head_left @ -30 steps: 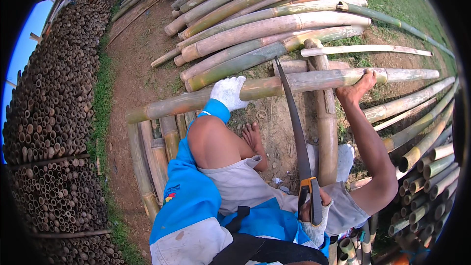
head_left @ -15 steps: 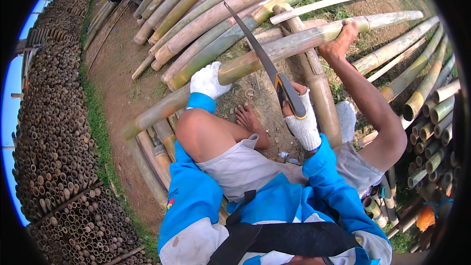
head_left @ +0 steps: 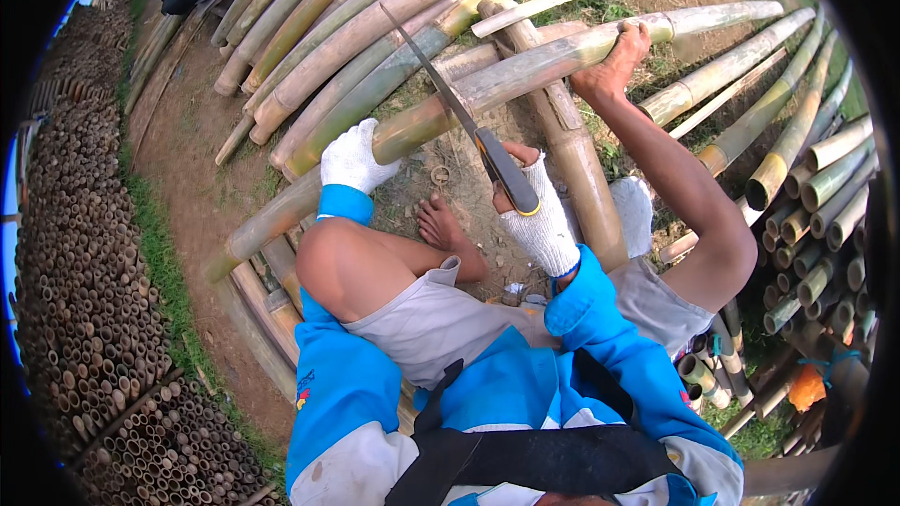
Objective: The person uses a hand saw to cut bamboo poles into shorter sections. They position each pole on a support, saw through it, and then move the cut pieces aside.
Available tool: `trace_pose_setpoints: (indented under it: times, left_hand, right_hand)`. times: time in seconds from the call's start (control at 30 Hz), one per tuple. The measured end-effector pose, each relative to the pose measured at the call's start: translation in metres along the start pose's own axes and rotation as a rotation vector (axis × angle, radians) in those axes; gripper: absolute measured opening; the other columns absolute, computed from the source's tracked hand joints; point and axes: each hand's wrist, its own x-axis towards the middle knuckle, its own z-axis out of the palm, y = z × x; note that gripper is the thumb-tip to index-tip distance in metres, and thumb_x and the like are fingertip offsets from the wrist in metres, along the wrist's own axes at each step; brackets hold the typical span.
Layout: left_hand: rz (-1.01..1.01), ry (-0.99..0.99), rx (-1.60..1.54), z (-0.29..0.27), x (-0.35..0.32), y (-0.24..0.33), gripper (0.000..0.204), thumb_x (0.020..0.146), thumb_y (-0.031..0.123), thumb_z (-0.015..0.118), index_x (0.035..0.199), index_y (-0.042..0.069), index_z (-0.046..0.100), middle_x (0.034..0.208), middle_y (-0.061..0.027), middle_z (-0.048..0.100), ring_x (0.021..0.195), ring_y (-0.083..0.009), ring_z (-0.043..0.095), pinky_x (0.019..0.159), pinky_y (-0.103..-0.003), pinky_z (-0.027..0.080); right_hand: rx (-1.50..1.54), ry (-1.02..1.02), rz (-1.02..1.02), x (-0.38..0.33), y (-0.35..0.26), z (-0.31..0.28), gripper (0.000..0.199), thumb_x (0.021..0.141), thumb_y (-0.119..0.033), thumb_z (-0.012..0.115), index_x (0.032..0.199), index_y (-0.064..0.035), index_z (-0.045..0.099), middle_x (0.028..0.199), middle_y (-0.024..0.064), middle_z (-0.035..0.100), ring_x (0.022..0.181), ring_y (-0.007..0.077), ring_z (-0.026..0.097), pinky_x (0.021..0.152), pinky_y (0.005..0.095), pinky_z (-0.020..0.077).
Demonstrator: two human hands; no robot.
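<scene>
A long greenish-brown bamboo pole [head_left: 525, 77] slants across the view, resting over a thicker bamboo support [head_left: 574, 145]. My left hand [head_left: 356, 157], in a white knitted glove, is closed around the pole left of the saw. In a white glove with bare fingertips, my right hand [head_left: 536, 215] grips the dark, yellow-edged handle of a handsaw [head_left: 506, 171]. Its long blade crosses the pole between my left hand and the support; how deep it sits in the bamboo I cannot tell. My bare right foot [head_left: 614, 61] presses on the pole farther right.
Several bamboo poles [head_left: 328, 61] lie side by side at the far left. More poles [head_left: 741, 66] and stacked cut ends [head_left: 825, 253] stand at the right. A large pile of short bamboo pieces [head_left: 94, 319] fills the left. My left foot [head_left: 448, 225] rests on the dirt.
The whole view has swung, so the scene sits farther left. The saw blade now looks narrower, turned more edge-on. Both hands keep their holds, and my foot stays on the pole.
</scene>
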Motion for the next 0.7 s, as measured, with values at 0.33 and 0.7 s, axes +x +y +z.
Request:
trace_pose_setpoints:
  times: [0.33, 0.7]
  left_hand:
    - [-0.011, -0.036, 0.008, 0.009, 0.005, -0.004, 0.068, 0.076, 0.047, 0.092, 0.132, 0.014, 0.072, 0.115, -0.0163, 0.081, 0.106, -0.0379, 0.078, 0.095, -0.050, 0.063]
    - [-0.023, -0.014, -0.012, -0.002, 0.003, 0.001, 0.066, 0.077, 0.049, 0.091, 0.130, 0.016, 0.072, 0.113, -0.0158, 0.081, 0.105, -0.0378, 0.078, 0.093, -0.051, 0.063]
  right_hand:
    - [-0.342, 0.173, -0.151, -0.146, -0.057, -0.056, 0.051, 0.094, 0.005, 0.066, 0.144, -0.0004, 0.056, 0.106, 0.0075, 0.062, 0.082, 0.0177, 0.060, 0.079, 0.0309, 0.0497]
    - [-0.093, 0.015, -0.002, -0.053, 0.007, -0.010, 0.052, 0.098, 0.003, 0.063, 0.149, -0.0032, 0.053, 0.122, 0.0123, 0.060, 0.109, 0.0206, 0.061, 0.099, 0.0347, 0.0510]
